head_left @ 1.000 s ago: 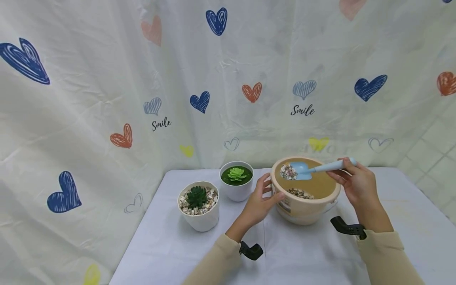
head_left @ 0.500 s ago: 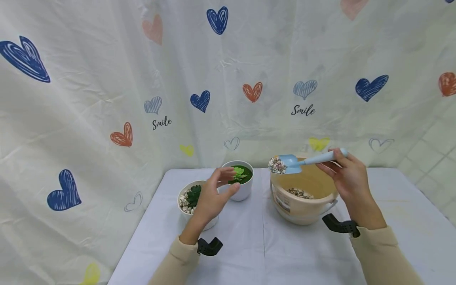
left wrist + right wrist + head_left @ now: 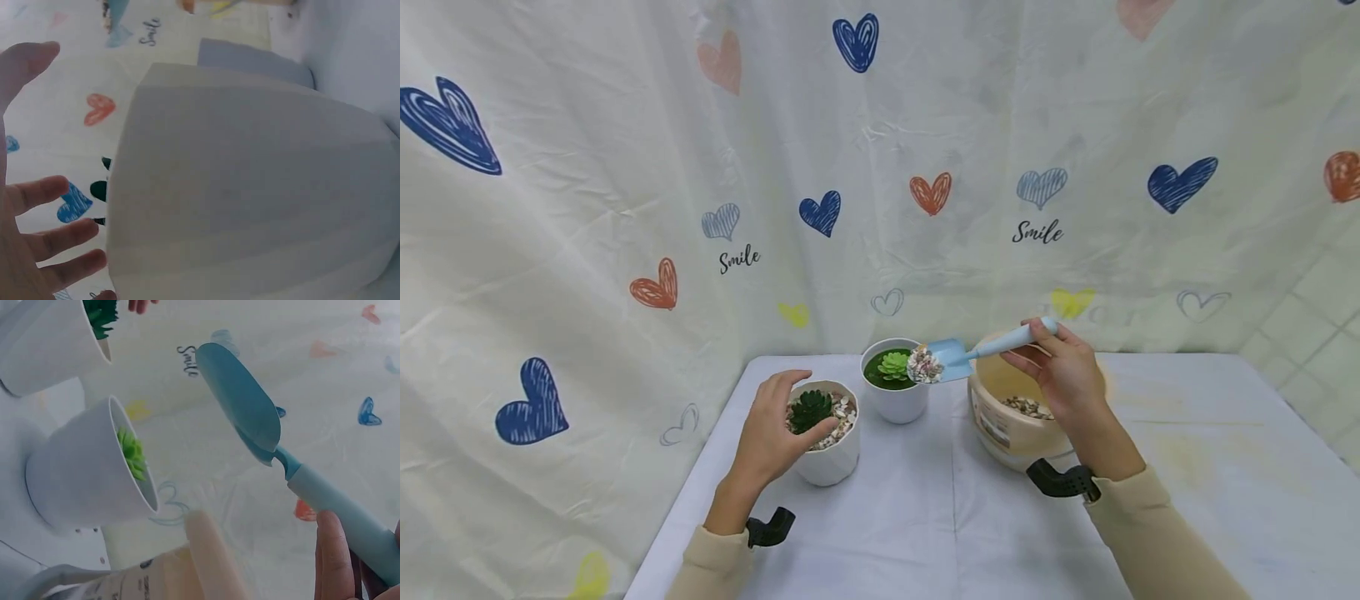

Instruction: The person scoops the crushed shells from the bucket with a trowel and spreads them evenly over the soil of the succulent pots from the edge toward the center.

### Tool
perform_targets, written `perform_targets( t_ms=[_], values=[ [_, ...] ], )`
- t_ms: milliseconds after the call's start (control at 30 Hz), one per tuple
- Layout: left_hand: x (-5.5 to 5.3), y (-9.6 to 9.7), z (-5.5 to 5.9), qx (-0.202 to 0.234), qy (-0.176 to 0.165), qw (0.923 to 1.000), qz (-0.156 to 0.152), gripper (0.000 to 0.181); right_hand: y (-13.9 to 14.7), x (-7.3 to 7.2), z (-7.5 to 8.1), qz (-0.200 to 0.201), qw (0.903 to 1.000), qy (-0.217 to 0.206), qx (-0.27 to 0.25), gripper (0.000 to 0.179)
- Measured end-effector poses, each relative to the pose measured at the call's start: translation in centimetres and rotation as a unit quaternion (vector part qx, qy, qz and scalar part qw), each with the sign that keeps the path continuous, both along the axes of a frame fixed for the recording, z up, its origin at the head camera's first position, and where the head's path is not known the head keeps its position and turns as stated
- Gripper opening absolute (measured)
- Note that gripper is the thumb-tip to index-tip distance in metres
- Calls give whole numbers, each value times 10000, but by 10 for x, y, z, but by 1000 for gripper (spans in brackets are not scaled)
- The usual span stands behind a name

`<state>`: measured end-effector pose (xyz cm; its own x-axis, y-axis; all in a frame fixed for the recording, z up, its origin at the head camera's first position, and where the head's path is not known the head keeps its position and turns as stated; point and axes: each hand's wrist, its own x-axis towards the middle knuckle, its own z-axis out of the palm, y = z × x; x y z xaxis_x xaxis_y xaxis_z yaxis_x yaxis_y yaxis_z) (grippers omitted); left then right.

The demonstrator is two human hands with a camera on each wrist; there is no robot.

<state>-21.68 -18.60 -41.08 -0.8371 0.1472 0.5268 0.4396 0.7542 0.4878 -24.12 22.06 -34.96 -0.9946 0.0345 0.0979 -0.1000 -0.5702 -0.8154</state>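
Observation:
My right hand (image 3: 1063, 371) grips the handle of a light blue trowel (image 3: 953, 358). Pebbles (image 3: 924, 365) are heaped on its blade, which hangs in the air between the bucket and the rear pot. In the right wrist view the blade's underside shows, and its load is hidden. My left hand (image 3: 775, 425) is at the left of the front white pot (image 3: 831, 462), thumb and fingers spread by its rim. That pot holds a dark green succulent (image 3: 810, 411) amid pebbles. The left wrist view has the pot's wall (image 3: 237, 175) filling most of it, with fingers (image 3: 62, 240) near the rim.
A second white pot (image 3: 898, 408) with a bright green succulent (image 3: 894, 365) stands behind. The beige bucket (image 3: 1000, 433), with some pebbles inside, is below my right hand. A white cloth (image 3: 910, 533) covers the table, and a heart-print curtain hangs behind.
My left hand has let go of the bucket's rim and moved left to the front pot. The loaded trowel has come out from over the bucket, moving left in my right hand.

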Motion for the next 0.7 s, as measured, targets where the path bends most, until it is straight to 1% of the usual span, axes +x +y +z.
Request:
perform_targets(
  t_ms=[100,233,367,500,600,700],
  values=[
    [2,-5,-7,-327,-191,9991,190,95,-12,-2,-2,46,9997,-144,201,16],
    [3,-7,-17,-397,-657,9960,458,120,-29,-7,-3,7,9978,-303,582,13],
    [2,-9,-26,-153,-1020,9926,636,132,-44,-10,-7,-74,9960,-357,814,19],
    [0,-10,-36,173,-1279,9886,778,138,-54,-12,-11,-30,9960,-465,759,20],
    [0,-11,-43,561,-1371,9859,779,142,-60,-13,-12,21,9963,-544,658,20],
    [0,-10,-49,989,-1379,9830,705,143,-65,-14,-12,31,9966,-561,600,18]
  ],
)
